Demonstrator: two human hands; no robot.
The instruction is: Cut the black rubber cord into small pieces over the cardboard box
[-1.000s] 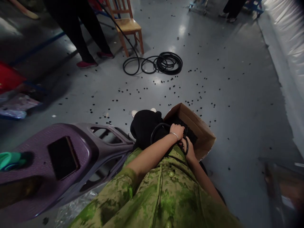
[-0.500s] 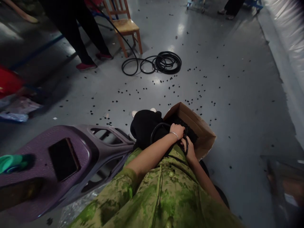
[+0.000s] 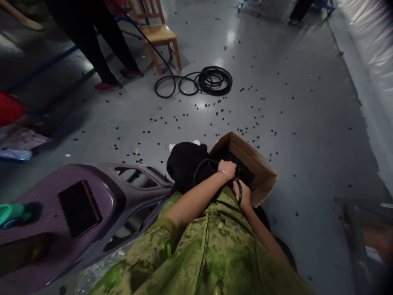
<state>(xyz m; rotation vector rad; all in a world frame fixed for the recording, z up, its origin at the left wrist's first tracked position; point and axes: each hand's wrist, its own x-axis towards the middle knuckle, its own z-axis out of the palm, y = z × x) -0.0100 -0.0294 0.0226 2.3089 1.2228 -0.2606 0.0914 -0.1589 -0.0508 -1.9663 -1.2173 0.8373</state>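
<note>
A length of black hose (image 3: 201, 164) curves over my lap and through both hands. My left hand (image 3: 227, 168), with a thin bracelet at the wrist, is closed around it at the near edge of the box. Just below and to the right, my right hand (image 3: 245, 194) grips the hose where it bends; its fingertips are partly hidden. An open cardboard box (image 3: 260, 174) stands tilted against my knees. Small black pieces (image 3: 245, 171) lie inside it, too dark to make out singly.
On my left a purple stool (image 3: 101, 184) holds a phone (image 3: 79, 209) and a green object (image 3: 12, 213). Coiled black hose (image 3: 216, 81) lies ahead beside a wooden chair (image 3: 158, 33). Small black rings are scattered over the floor (image 3: 307, 110). A person's legs (image 3: 101, 49) stand at upper left.
My right hand has shifted slightly down and away from my left, with a little more of the hose showing between them. The whole view has moved slightly.
</note>
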